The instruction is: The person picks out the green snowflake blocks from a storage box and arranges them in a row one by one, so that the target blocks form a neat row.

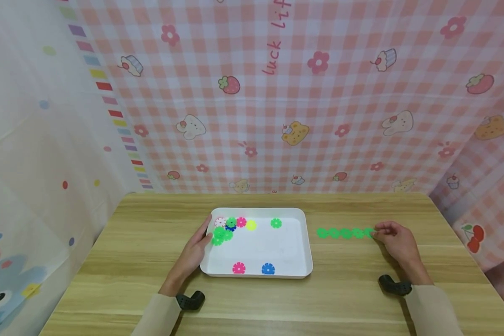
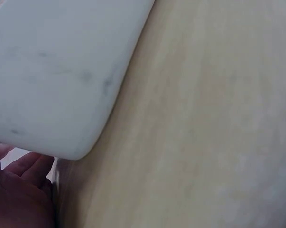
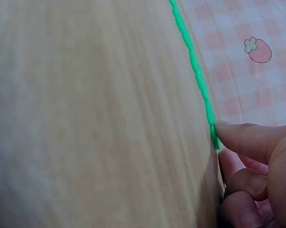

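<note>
A white tray [image 1: 258, 252] lies on the wooden table with its long side toward me. My left hand [image 1: 195, 247] grips its left side, thumb over the rim and fingers along the outer wall. In the left wrist view the tray's outer wall [image 2: 62, 80] fills the upper left, above part of that hand [image 2: 22, 190]. To the right of the tray runs a straight row of several green snowflake discs [image 1: 346, 233]. My right hand [image 1: 399, 242] pinches the row's right end between thumb and fingers; the right wrist view shows the row [image 3: 198, 71] edge-on.
Inside the tray, several green, pink, white, yellow and dark blue discs cluster at the back left. A lone green disc [image 1: 276, 223] sits at the back, with a pink disc [image 1: 238, 268] and a blue disc [image 1: 268, 269] along the front wall. A checkered curtain [image 1: 252, 154] hangs behind the table.
</note>
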### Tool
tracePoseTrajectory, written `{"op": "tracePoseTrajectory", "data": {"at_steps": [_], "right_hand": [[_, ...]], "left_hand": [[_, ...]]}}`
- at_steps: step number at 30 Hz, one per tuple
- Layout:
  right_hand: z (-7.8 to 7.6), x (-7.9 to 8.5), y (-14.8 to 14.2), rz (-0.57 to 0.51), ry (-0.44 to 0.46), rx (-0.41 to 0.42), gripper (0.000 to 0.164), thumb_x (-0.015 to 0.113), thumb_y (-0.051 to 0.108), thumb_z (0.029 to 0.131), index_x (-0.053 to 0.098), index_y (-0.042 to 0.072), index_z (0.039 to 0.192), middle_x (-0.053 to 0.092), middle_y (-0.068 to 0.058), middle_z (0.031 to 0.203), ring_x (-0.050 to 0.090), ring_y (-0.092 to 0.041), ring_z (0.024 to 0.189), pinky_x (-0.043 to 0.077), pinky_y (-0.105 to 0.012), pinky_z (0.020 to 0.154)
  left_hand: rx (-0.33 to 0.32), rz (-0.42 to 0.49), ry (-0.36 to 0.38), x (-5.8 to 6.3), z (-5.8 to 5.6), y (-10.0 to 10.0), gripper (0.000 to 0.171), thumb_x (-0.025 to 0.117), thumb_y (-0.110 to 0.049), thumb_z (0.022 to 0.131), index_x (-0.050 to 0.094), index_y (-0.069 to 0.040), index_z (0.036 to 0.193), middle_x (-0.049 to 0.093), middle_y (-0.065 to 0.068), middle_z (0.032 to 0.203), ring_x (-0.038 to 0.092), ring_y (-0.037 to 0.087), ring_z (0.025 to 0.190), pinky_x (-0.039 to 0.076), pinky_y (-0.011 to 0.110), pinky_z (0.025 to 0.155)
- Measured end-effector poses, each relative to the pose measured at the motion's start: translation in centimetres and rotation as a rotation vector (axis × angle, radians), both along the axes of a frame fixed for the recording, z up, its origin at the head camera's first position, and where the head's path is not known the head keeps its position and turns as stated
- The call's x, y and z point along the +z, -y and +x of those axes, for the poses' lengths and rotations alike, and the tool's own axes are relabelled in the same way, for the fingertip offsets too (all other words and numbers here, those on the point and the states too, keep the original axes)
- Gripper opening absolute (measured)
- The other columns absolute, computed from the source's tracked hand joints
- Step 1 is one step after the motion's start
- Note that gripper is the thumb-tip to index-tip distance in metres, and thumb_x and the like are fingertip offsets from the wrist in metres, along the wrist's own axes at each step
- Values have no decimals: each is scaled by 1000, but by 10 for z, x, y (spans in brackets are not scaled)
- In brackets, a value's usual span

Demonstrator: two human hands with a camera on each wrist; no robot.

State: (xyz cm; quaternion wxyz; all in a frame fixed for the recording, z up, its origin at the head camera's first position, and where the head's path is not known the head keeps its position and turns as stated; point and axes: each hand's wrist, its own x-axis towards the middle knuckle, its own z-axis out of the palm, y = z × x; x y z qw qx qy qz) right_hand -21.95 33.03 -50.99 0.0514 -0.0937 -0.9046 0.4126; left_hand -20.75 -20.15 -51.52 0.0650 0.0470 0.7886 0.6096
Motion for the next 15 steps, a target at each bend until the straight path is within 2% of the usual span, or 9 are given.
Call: {"op": "tracePoseTrajectory", "data": {"at_steps": [8, 15], "right_hand": [[2, 12, -2, -115, 67, 60, 43, 65, 29, 96, 60, -3, 124, 65, -1, 101, 53, -2, 82, 46, -18, 67], [-4, 26, 16, -81, 50, 151, 44, 60, 35, 99, 60, 0, 127, 65, -7, 107, 55, -1, 86, 49, -20, 69]], "left_hand": [[-5, -10, -9, 0, 0, 0, 54, 30, -16, 108, 16, -19, 160, 9, -3, 167, 2, 18, 153, 2, 43, 125], [19, -24, 7, -1, -1, 0, 54, 30, -14, 108, 17, -20, 160, 11, -3, 167, 3, 19, 153, 3, 43, 125]]}}
